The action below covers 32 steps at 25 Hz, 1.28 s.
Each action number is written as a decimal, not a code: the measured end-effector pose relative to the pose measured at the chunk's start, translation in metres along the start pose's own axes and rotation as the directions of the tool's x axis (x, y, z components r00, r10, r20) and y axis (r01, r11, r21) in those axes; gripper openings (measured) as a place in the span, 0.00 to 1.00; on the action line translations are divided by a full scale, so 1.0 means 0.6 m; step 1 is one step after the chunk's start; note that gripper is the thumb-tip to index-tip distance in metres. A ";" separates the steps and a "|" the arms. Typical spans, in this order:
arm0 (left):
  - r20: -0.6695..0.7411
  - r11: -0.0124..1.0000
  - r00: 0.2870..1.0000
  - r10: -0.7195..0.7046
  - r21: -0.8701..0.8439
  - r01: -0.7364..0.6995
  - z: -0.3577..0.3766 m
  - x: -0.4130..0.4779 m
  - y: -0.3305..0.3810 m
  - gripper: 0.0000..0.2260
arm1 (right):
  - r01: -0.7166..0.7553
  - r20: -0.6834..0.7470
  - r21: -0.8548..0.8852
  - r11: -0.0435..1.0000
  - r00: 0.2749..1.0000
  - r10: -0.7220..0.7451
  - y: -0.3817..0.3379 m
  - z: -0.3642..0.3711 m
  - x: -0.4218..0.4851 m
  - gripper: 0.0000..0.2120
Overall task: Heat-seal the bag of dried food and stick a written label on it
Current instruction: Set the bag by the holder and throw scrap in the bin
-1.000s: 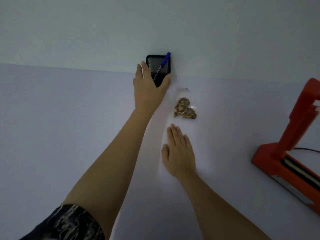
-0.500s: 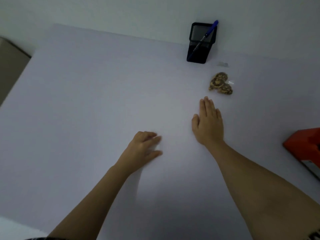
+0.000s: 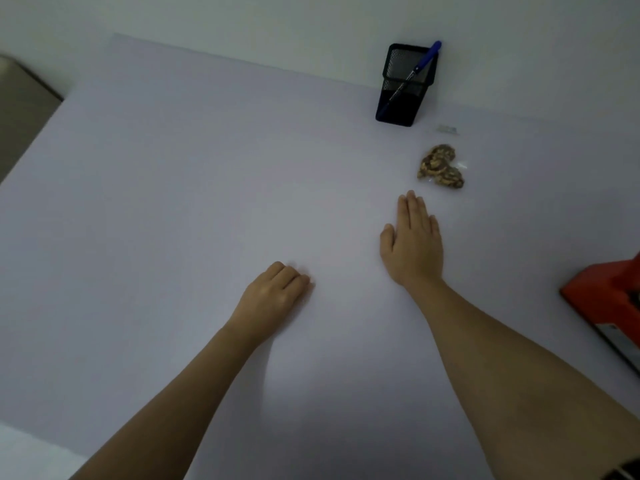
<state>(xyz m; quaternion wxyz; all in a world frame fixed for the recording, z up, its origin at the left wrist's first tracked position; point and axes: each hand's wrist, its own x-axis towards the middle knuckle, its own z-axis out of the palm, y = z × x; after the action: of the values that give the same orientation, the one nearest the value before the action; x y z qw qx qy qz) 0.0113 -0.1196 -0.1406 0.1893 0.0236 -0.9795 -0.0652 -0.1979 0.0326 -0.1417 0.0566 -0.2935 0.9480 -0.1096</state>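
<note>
Resting on the counter (image 3: 173, 202), your right grip (image 3: 414, 244) lies flat and empty near the bag (image 3: 440, 167), your left grip (image 3: 277, 292) loosely curled, holding nothing.

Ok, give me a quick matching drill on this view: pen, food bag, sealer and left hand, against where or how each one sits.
Things:
1. blue pen
2. bag of dried food
3. orange heat sealer
4. left hand

Places or states:
a. cut off at the right edge of the view
b. fingers loosely curled, resting on the table
c. leaning in the black mesh holder
d. lying just beyond the fingertips of the right hand

Pairs: 1-c, 2-d, 3-a, 4-b.
</note>
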 end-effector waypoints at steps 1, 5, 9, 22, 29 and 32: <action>-0.002 0.999 0.999 -0.045 0.018 0.045 0.000 0.002 0.006 0.04 | -0.002 0.003 -0.001 1.000 1.000 0.002 0.001 0.000 0.001 0.28; 0.029 0.730 0.756 -0.654 -0.236 0.641 -0.031 0.018 0.059 0.08 | 0.008 0.017 -0.022 1.000 1.000 -0.008 0.005 0.003 0.003 0.28; 0.262 0.060 0.241 -0.934 -0.552 0.832 -0.086 0.013 0.110 0.10 | 0.015 0.023 -0.030 0.999 1.000 -0.014 0.007 -0.004 0.000 0.27; 0.282 -0.312 -0.137 -0.950 -0.885 0.346 -0.343 -0.371 0.129 0.11 | 0.227 0.082 0.660 0.717 0.926 -0.369 -0.390 -0.004 -0.467 0.20; 0.358 -0.419 -0.278 -0.891 -0.885 0.203 -0.363 -0.648 0.092 0.05 | 0.324 0.209 0.653 0.684 0.791 -0.575 -0.514 0.112 -0.684 0.18; 0.399 -0.486 -0.301 -0.866 -0.812 0.324 -0.290 -0.736 0.063 0.08 | 0.264 0.333 0.568 0.780 0.793 -0.511 -0.529 0.219 -0.680 0.21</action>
<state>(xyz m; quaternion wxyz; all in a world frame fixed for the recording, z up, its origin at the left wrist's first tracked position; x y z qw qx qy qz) 0.4848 -0.0715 -0.1376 0.3427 0.6761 -0.2867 -0.5859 0.3323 -0.0133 -0.1750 0.3326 -0.4811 0.7603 -0.2826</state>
